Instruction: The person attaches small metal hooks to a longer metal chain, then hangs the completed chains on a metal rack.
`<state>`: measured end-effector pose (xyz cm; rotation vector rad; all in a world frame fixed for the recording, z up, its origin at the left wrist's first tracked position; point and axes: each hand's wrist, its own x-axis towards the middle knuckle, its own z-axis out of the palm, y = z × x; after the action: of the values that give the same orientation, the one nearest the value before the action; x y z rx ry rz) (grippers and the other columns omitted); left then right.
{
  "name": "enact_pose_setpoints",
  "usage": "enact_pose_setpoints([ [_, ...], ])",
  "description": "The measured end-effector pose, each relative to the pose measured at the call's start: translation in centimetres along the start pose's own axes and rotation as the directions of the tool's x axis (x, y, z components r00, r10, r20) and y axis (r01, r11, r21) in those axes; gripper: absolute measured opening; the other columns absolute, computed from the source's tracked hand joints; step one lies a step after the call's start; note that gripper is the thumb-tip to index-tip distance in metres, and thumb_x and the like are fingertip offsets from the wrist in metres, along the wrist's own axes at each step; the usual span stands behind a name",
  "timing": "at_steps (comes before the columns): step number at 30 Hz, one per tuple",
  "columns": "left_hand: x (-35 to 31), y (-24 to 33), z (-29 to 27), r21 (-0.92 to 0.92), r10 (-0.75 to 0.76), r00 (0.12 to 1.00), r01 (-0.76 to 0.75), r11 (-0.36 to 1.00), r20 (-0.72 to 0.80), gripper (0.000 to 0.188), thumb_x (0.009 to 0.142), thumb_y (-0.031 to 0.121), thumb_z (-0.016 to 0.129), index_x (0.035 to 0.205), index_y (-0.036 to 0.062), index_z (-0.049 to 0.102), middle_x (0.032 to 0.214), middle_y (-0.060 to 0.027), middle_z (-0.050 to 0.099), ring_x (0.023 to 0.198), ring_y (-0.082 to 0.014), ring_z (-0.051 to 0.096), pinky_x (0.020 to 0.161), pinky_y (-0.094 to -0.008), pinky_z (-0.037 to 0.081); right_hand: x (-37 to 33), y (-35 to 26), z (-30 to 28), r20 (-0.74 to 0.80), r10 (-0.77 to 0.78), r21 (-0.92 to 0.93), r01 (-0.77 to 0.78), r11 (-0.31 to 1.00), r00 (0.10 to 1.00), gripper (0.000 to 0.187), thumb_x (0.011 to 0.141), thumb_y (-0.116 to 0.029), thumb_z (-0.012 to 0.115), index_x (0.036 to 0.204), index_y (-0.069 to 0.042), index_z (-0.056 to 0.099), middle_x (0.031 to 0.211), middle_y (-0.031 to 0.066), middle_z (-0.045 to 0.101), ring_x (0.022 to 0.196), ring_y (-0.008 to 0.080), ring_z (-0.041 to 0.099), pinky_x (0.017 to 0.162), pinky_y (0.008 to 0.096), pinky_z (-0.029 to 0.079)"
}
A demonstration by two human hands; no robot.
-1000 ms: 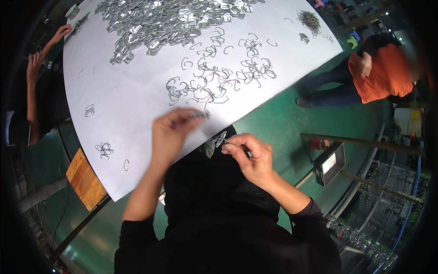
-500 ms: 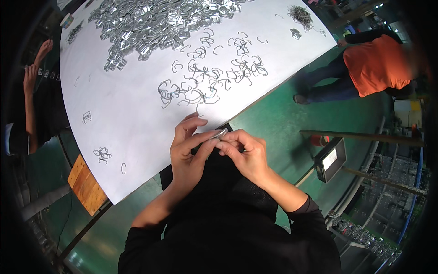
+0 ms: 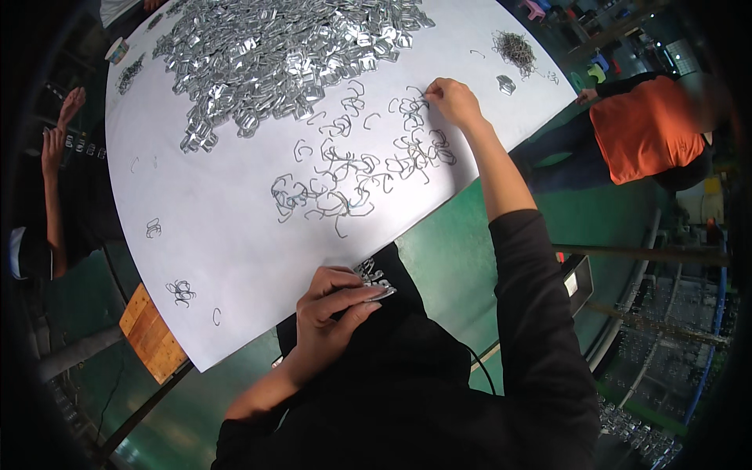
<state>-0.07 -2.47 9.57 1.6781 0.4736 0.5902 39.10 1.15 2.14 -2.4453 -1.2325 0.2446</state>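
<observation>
My left hand is above my lap, just off the table's near edge. Its thumb and fingers pinch a small shiny silver buckle; more metal pieces show just beyond the fingers. My right hand is stretched far forward over the table, thumb and fingertips pressed together at the edge of a scatter of C-shaped wire hooks. Whatever sits between those fingertips is too small and covered to make out. A big heap of silver buckles lies farther back on the white tabletop.
Small wire clusters lie at the left and far right. A cup stands at the far left edge. Another person's arms are at left; a person in an orange top stands at right. A floodlight is beside me.
My right hand has let go of the buckle and moved forward and right to the wire hooks. My left hand keeps the buckle. The view has shifted slightly.
</observation>
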Motion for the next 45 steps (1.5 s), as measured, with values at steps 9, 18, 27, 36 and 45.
enact_pose_setpoints([
  [9, -0.2, 0.0, -0.5, -0.041, -0.093, 0.990, 0.098, 0.994, 0.103, 0.024, 0.076, 0.003, 0.070, 0.099, 0.0079, 0.070, 0.088, -0.0029, 0.058, 0.067, -0.0083, 0.051, 0.058, -0.0219, 0.042, 0.6, -0.9, 0.2, 0.223, -0.106, -0.272, 0.166, 0.948, 0.969, 0.015, 0.080, -0.016, 0.061, 0.094, -0.010, 0.063, 0.099, 0.0086, 0.062, 0.091, 0.0274, 0.061, 0.077, 0.0387, 0.049],
  [18, -0.2, 0.6, -0.7, -0.053, -0.117, 0.988, 0.123, 0.991, 0.099, 0.024, 0.072, 0.000, 0.070, 0.095, 0.0057, 0.071, 0.085, -0.0031, 0.057, 0.070, -0.0096, 0.052, 0.061, -0.0221, 0.042, -2.7, -8.0, 4.3, 0.116, -0.364, -0.046, 0.371, 0.927, 0.924, 0.032, 0.081, -0.010, 0.058, 0.111, -0.019, 0.062, 0.091, 0.0074, 0.060, 0.086, 0.0254, 0.061, 0.076, 0.0369, 0.050],
  [27, -0.5, 0.6, -1.0, -0.044, -0.074, 0.993, 0.079, 0.996, 0.094, 0.023, 0.072, 0.003, 0.072, 0.095, 0.0070, 0.072, 0.086, -0.0037, 0.059, 0.071, -0.0107, 0.054, 0.062, -0.0225, 0.044, 3.2, -8.4, 4.4, 0.070, -0.030, 0.058, 0.026, 0.998, 0.997, 0.015, 0.082, -0.020, 0.062, 0.093, -0.014, 0.068, 0.090, 0.0077, 0.066, 0.086, 0.0252, 0.063, 0.075, 0.0366, 0.049],
  [36, -0.9, 0.5, -1.3, -0.006, -0.101, 0.988, 0.102, 0.995, 0.117, 0.024, 0.072, 0.003, 0.073, 0.095, 0.0080, 0.072, 0.086, -0.0039, 0.058, 0.071, -0.0109, 0.055, 0.061, -0.0225, 0.044, 4.6, -8.6, 4.8, 0.079, -0.021, -0.063, 0.026, 0.998, 0.997, 0.016, 0.080, -0.025, 0.064, 0.092, -0.014, 0.066, 0.093, 0.0070, 0.066, 0.091, 0.0254, 0.062, 0.077, 0.0366, 0.048],
  [45, -0.7, 0.2, -1.4, -0.047, -0.050, 0.992, 0.056, 0.997, 0.117, 0.024, 0.074, 0.003, 0.072, 0.098, 0.0070, 0.070, 0.087, -0.0059, 0.061, 0.070, -0.0126, 0.058, 0.060, -0.0236, 0.046, 1.7, -8.7, 4.9, 0.106, -0.172, 0.010, 0.172, 0.985, 0.979, 0.019, 0.082, -0.025, 0.063, 0.088, -0.006, 0.063, 0.085, 0.0095, 0.067, 0.080, 0.0270, 0.063, 0.072, 0.0374, 0.048],
])
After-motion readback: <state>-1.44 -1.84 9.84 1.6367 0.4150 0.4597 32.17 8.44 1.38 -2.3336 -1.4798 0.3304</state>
